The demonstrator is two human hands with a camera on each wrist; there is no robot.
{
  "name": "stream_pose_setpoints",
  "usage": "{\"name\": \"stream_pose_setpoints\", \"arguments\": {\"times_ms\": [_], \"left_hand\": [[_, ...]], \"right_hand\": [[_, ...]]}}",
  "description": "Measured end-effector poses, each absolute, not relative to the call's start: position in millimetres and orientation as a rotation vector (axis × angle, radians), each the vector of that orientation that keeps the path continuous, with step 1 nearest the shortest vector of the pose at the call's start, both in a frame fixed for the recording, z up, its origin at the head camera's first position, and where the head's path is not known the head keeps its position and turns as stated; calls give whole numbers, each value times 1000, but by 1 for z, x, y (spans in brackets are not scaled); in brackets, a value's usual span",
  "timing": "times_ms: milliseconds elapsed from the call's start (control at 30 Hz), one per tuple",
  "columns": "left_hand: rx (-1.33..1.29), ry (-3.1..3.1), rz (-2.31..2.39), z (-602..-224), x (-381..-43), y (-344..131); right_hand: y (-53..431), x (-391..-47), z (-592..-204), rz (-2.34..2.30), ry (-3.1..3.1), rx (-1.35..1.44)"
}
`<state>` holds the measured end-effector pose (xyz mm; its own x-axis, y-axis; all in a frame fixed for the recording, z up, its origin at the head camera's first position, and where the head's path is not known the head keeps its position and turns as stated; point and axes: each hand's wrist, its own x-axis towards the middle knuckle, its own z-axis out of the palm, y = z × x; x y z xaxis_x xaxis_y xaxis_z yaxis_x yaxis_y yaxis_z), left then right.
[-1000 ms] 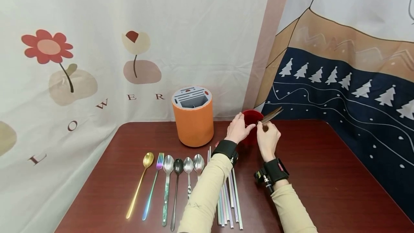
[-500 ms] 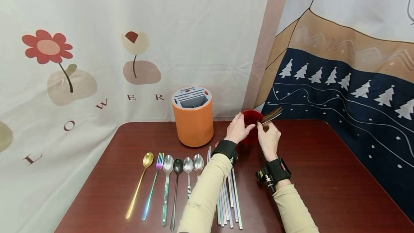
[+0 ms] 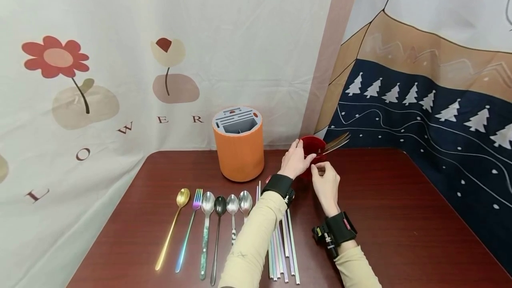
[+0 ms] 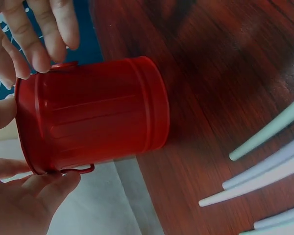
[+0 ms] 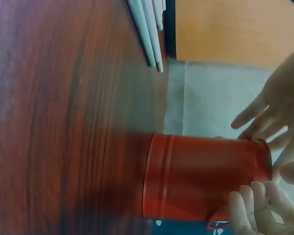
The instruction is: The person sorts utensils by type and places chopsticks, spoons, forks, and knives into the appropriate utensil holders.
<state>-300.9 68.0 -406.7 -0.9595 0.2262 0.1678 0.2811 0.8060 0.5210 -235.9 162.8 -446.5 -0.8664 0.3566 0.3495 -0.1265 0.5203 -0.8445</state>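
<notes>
A small red metal bucket (image 3: 313,145) with side handles stands at the back right of the table. My left hand (image 3: 295,160) grips its rim on the left side, and in the left wrist view its fingers (image 4: 51,191) curl over the rim beside a handle. Leaning out of the bucket to the right are a silver fork (image 3: 338,144) and a golden utensil (image 3: 338,139). My right hand (image 3: 327,186) is in front of the bucket, fingers loosely bent and holding nothing. In the right wrist view, its fingertips (image 5: 257,196) are close beside the rim.
An orange cylindrical utensil holder (image 3: 240,157) with a slotted grey top stands left of the bucket. Along the front lie a golden spoon (image 3: 173,230), a rainbow fork (image 3: 190,230), several other spoons (image 3: 208,203) and several metal chopsticks (image 3: 285,252). Fabric curtains (image 3: 260,57) hang behind.
My right hand has let go of the utensils leaning in the bucket and moved down and slightly left. The silver fork's tines now show apart from the golden utensil. The left hand stays put.
</notes>
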Motion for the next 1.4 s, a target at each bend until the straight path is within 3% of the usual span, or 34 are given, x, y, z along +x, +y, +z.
{"name": "stream_pose_setpoints", "arguments": {"times_ms": [433,767,1067,1400], "left_hand": [[-479,-2719,-1124,-385,-282,51],[-500,-2431,-1067,-351,-226,-17],[-373,-2396,-970,-363,-201,-63],[-115,-2455,-970,-386,-199,-109]], "right_hand": [[153,-228,-431,1296,-2200,-61],[120,-245,-395,1166,-2161,407],[84,-273,-354,722,-2308,777],[66,-291,-345,458,-2417,897]]}}
